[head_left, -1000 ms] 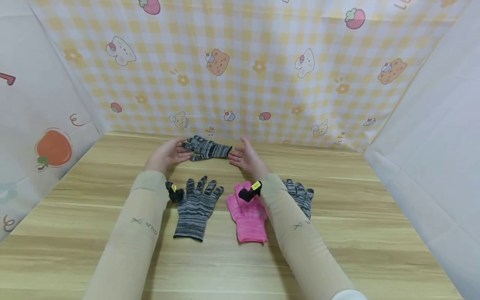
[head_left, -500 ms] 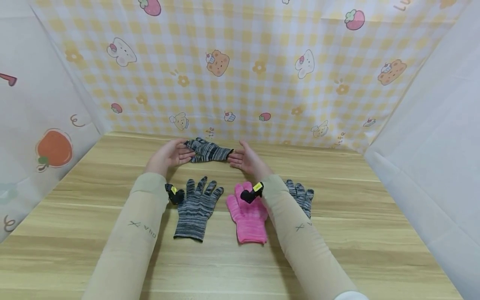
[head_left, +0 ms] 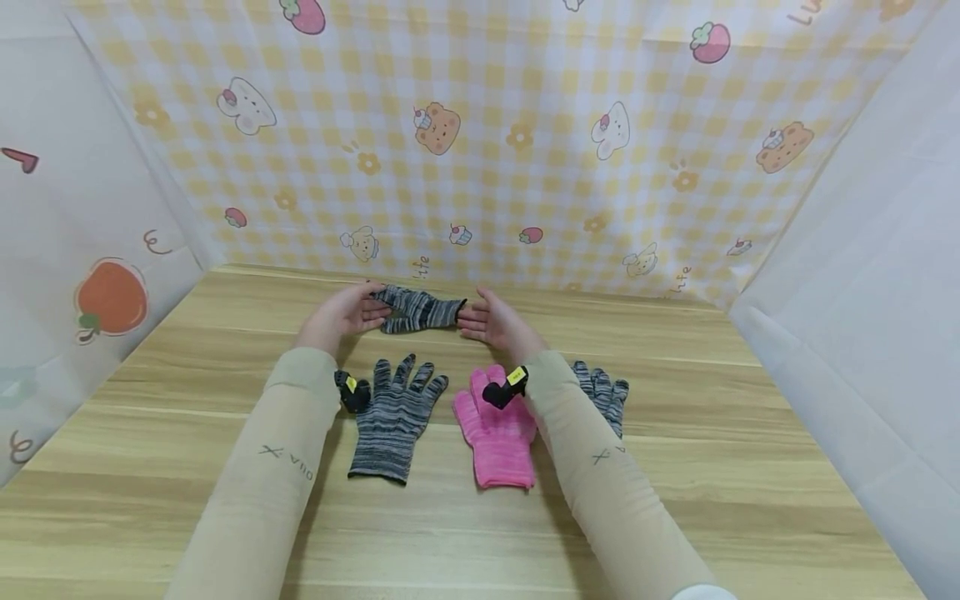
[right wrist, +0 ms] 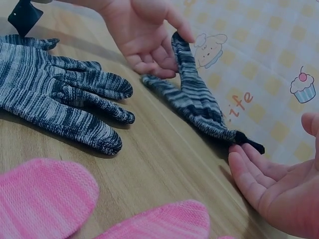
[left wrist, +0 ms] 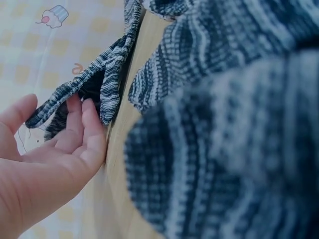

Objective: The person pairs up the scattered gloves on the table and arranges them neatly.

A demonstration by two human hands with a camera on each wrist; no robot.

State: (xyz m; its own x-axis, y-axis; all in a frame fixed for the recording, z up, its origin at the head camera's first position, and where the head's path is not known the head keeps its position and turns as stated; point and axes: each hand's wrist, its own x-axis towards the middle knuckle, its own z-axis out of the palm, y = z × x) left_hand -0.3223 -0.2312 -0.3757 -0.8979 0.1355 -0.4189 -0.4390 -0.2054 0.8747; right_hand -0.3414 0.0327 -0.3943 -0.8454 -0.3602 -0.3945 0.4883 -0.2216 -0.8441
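Near the back of the table, a grey-and-black striped knit glove point(head_left: 423, 310) lies sideways between both hands. My left hand point(head_left: 347, 319) is at its finger end, the fingers fairly straight and the thumb apart. In the left wrist view, a glove finger passes close by the thumb, and fingertips point(left wrist: 89, 107) touch the knit. At the dark-edged cuff, my right hand point(head_left: 498, 323) has its fingertips against the edge. The right wrist view shows that right thumb point(right wrist: 310, 124) standing away from the glove, whose fingers point(right wrist: 187, 59) tilt up off the table.
Nearer on the wooden table point(head_left: 420, 542) lie another striped glove point(head_left: 388, 429), a pink glove point(head_left: 501, 446) and a third striped one point(head_left: 603, 396), partly hidden under the right forearm. A checked cloth wall point(head_left: 480, 167) rises close behind the hands.
The glove between my hands has come slightly nearer to me, and its spread fingers have sunk lower and closer together. Both hands have shifted only a little; the other gloves have stayed put.
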